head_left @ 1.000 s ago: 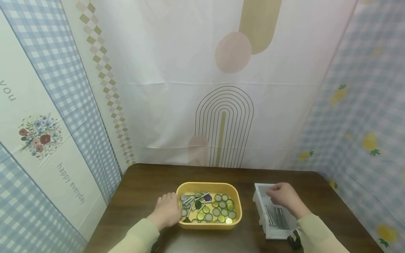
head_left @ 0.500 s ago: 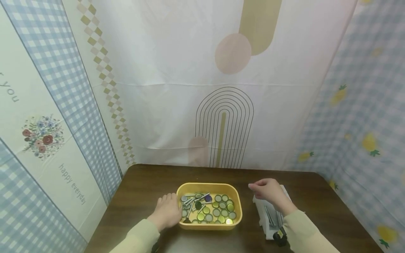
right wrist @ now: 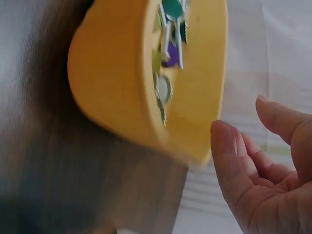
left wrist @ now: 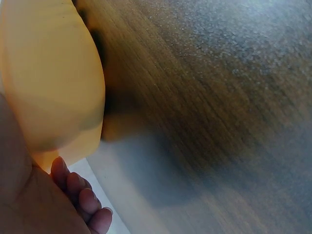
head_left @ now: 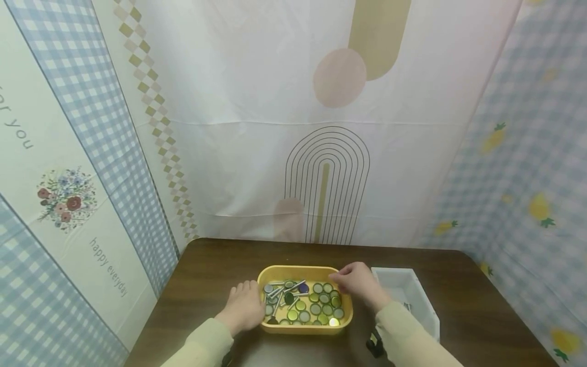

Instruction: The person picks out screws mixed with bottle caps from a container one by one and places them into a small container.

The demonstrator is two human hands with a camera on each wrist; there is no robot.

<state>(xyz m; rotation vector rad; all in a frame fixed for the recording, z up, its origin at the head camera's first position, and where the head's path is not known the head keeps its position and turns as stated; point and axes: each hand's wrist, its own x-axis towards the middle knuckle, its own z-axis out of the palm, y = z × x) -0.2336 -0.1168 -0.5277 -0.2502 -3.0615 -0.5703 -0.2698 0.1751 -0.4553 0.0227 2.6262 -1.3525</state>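
My left hand (head_left: 243,306) rests against the left end of a yellow plastic bin (head_left: 306,329), its fingers over the rim; in the left wrist view the fingers lie loosely bent by the bin's wall. Over the bin's back right corner hovers my right hand (head_left: 359,283). The right wrist view shows thumb and fingers apart, with nothing between them. Inside the bin, bottle caps (head_left: 315,309), mostly green and silver, fill the right side and front. Silvery metal nails or bolts (head_left: 277,293) lie among caps at the left, near one purple cap (head_left: 303,288).
Right of the bin stands a white plastic tray (head_left: 428,306), partly hidden by my right forearm, with some metal pieces (head_left: 407,306) showing inside. Both stand on a dark wooden table (head_left: 220,260). Behind it hangs a patterned cloth (head_left: 238,168).
My right hand has moved left from above the white tray to the yellow bin's right end. My left hand has stayed at the bin's left end.
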